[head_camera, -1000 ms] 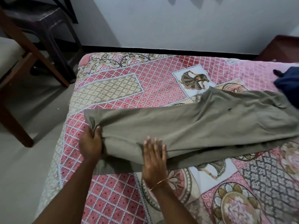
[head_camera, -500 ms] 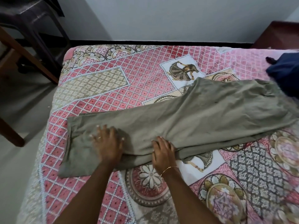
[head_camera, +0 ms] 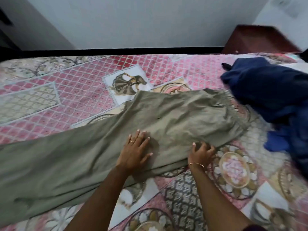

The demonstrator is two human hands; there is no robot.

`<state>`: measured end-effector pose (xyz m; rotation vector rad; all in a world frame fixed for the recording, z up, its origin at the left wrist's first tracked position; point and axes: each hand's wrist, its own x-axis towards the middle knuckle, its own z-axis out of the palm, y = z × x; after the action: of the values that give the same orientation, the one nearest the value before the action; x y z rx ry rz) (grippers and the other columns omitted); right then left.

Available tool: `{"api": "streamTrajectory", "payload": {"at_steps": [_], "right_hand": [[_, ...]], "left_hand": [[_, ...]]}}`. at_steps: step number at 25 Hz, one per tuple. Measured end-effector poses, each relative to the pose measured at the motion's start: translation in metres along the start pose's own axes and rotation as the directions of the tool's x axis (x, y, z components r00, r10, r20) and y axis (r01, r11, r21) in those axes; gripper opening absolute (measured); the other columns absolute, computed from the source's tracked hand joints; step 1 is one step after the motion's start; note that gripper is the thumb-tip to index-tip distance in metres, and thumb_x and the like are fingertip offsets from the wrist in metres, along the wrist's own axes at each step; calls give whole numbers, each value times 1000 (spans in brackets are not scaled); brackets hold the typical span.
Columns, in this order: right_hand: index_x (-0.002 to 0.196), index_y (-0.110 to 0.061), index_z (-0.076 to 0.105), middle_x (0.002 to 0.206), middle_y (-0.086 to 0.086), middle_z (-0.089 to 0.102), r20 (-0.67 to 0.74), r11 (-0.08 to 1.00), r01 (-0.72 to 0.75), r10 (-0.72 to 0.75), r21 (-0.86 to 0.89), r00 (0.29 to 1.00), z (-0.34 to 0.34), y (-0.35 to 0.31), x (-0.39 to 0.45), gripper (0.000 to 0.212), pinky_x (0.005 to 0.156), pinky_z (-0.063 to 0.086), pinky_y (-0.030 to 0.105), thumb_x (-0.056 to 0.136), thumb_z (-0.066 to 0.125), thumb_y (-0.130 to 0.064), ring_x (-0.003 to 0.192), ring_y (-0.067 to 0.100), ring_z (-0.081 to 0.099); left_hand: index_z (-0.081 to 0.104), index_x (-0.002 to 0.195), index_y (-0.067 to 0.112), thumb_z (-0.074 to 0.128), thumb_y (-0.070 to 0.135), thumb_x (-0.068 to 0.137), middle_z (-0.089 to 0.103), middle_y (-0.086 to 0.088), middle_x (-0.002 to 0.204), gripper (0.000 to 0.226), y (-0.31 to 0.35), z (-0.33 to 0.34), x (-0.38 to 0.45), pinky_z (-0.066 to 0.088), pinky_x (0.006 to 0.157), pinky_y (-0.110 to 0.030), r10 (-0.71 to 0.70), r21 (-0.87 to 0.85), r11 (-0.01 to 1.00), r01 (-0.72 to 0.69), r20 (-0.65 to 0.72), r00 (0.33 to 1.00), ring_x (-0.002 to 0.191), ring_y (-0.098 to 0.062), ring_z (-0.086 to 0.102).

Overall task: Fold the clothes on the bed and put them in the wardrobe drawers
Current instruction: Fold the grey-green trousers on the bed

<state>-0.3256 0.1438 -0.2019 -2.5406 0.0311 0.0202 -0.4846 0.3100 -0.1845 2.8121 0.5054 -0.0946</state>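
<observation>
Olive-green trousers (head_camera: 83, 152) lie flat across the patterned bed, legs running off to the left and the waist at the right. My left hand (head_camera: 135, 151) presses flat on the cloth near its middle, fingers spread and straight. My right hand (head_camera: 200, 153) sits at the trousers' near edge, its fingers curled onto the fabric. A heap of dark blue clothes (head_camera: 270, 90) lies on the bed at the right, just past the waistband.
The bed (head_camera: 75, 90) has a pink patchwork cover and fills most of the view. A white wall runs behind it. A dark brown wooden piece of furniture (head_camera: 260, 39) stands at the back right corner.
Both hands have slid to the right along the trousers, from the leg ends toward the waist. The view has swung right, and the chair is out of sight.
</observation>
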Motion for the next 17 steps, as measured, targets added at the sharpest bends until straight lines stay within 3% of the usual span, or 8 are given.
{"api": "streamTrajectory", "payload": {"at_steps": [3, 6, 9, 10, 12, 13, 15, 17], "right_hand": [[130, 7, 44, 130, 34, 42, -58, 968, -188, 200, 169, 978, -22, 13, 66, 59, 100, 22, 40, 85, 65, -24, 121, 45, 38], [137, 6, 35, 137, 30, 41, 3, 871, -375, 395, 316, 919, -35, 32, 131, 72, 105, 25, 39, 83, 68, -29, 127, 41, 39], [124, 9, 51, 117, 16, 60, 116, 747, -422, 426, 514, 897, -50, 51, 181, 51, 89, 42, 33, 83, 68, -16, 105, 27, 58], [117, 11, 56, 104, 10, 61, 148, 723, -413, 403, 553, 903, -55, 56, 192, 41, 81, 43, 29, 84, 66, -10, 95, 21, 57], [111, 13, 59, 98, 11, 60, 178, 690, -415, 391, 593, 903, -57, 64, 200, 30, 73, 39, 25, 87, 61, -5, 87, 17, 50], [111, 12, 59, 103, 14, 62, 187, 669, -433, 409, 604, 893, -56, 68, 201, 28, 73, 38, 25, 88, 59, -4, 87, 17, 50], [113, 7, 59, 112, 18, 63, 184, 673, -450, 430, 587, 884, -52, 67, 200, 29, 75, 40, 25, 88, 60, -8, 90, 20, 54], [113, 0, 56, 110, 14, 62, 199, 641, -486, 468, 594, 861, -54, 66, 205, 36, 79, 45, 29, 85, 66, -20, 93, 23, 55]], "left_hand": [[56, 123, 17, 24, 63, 89, 55, -14, 132, 65, 50, 10, 54, 44, 89, -59, 107, 58, 992, -110, 58, 993, 121, -38, 51], [43, 130, 24, 34, 69, 76, 52, -9, 137, 71, 90, 22, 96, 39, 92, -62, 201, 107, 972, -209, 81, 976, 127, -35, 46], [38, 133, 26, 27, 73, 80, 46, -7, 142, 72, 120, 36, 124, 29, 103, -62, 250, 128, 958, -255, 54, 967, 133, -29, 32], [37, 135, 26, 20, 73, 84, 43, -7, 144, 71, 130, 40, 133, 25, 106, -60, 255, 118, 958, -260, 52, 966, 135, -28, 30], [37, 137, 27, 9, 73, 86, 39, -7, 147, 74, 150, 44, 151, 23, 106, -63, 269, 135, 952, -276, 63, 961, 136, -32, 33], [34, 140, 27, 5, 75, 84, 32, -7, 150, 79, 160, 44, 159, 18, 107, -65, 278, 156, 945, -287, 77, 957, 138, -35, 29], [14, 148, 33, -8, 84, 68, -4, -1, 155, 97, 173, 44, 173, -6, 110, -62, 285, 163, 937, -308, 151, 947, 144, -32, -2], [-3, 147, 37, -16, 88, 51, -27, 8, 146, 110, 180, 48, 179, -18, 107, -61, 233, 134, 951, -278, 280, 931, 139, -24, -27]]}}
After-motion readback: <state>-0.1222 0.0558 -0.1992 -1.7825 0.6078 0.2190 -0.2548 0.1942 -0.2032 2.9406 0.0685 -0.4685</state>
